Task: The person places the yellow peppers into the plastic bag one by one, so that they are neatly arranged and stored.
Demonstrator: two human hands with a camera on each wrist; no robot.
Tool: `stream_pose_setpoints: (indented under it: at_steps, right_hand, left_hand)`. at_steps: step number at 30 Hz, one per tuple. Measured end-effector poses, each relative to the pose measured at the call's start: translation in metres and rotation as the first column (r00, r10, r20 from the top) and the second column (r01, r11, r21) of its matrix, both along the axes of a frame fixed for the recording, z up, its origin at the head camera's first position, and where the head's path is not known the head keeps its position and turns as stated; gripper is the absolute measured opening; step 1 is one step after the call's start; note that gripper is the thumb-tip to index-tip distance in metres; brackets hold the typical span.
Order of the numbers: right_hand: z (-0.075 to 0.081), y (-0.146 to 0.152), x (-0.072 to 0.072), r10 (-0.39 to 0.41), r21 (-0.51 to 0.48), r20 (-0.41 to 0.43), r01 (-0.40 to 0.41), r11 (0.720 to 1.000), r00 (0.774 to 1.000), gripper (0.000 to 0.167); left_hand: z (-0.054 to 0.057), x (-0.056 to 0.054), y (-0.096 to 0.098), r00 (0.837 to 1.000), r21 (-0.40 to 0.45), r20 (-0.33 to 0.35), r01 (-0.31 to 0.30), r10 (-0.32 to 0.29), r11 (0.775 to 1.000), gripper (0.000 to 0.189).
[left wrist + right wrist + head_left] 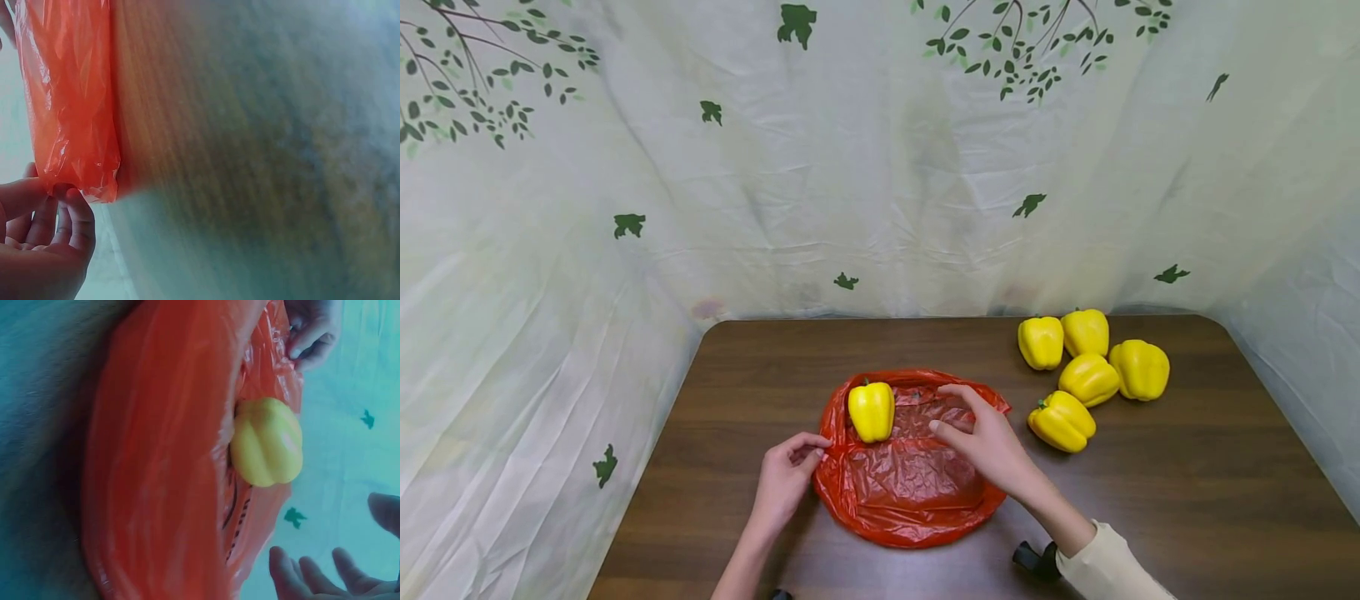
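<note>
A red plastic bag (917, 492) lies spread on the table with its rim rolled into a ring. One yellow bell pepper (872, 412) sits inside it, towards the back left; the right wrist view shows the same pepper (267, 442) at the bag's mouth. My left hand (788, 477) pinches the bag's left rim between thumb and fingers, and the left wrist view shows those fingers (80, 219) at the bag's edge. Over the bag's right side hovers my right hand (988, 437), thumb and fingers spread apart, holding nothing.
Several more yellow bell peppers (1088, 380) lie in a cluster at the table's back right. The brown wooden table (760, 375) ends at a pale curtain (880, 167) with a leaf print. A black strap piece (1036, 560) shows by my right sleeve.
</note>
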State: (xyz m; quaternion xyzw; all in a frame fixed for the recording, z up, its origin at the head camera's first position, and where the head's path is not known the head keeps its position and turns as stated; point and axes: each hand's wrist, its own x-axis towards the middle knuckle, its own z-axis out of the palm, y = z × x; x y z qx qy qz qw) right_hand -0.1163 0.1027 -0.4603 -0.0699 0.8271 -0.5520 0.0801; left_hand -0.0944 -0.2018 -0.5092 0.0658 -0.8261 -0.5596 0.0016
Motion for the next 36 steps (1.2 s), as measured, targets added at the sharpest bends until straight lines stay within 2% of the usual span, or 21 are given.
stream_pose_setpoints:
  at_steps: [3,8,15,21,27,32,36]
  right_hand:
    - [-0.002,0.007,0.003,0.004,-0.051,0.005,-0.004,0.999,1.0,0.05]
    - [-0.007,0.019,0.008,0.013,-0.07,-0.048,-0.016,0.997,0.999,0.053]
    - [-0.01,0.039,0.016,0.006,-0.055,-0.14,-0.014,0.998,0.99,0.056]
    - [-0.013,0.057,0.023,-0.016,-0.049,-0.177,0.007,0.999,0.984,0.059]
    - [-0.018,0.071,0.03,-0.06,-0.001,-0.246,0.062,0.998,0.967,0.06]
    - [-0.024,0.082,0.035,-0.108,0.087,-0.325,0.144,0.986,0.939,0.063]
    - [-0.028,0.092,0.037,-0.156,0.094,-0.353,0.2,0.975,0.923,0.06]
  left_hand:
    - [0.0,0.0,0.0,1.0,-0.004,0.003,-0.006,0.006,1.0,0.018]
    - [-0.001,-0.001,0.0,1.0,-0.006,-0.015,-0.011,0.011,1.0,0.018]
    - [-0.001,-0.001,0.001,0.999,0.001,-0.029,-0.015,0.015,1.0,0.018]
    - [0.0,0.0,0.001,1.0,0.014,-0.02,-0.013,0.013,1.0,0.018]
    - [-0.002,0.001,-0.001,1.0,0.029,-0.022,-0.009,0.01,1.0,0.016]
    - [-0.002,0.002,-0.001,1.0,0.041,-0.026,-0.006,0.007,0.999,0.014]
    - [-0.002,0.001,0.0,0.999,0.023,-0.036,-0.005,0.006,1.0,0.016]
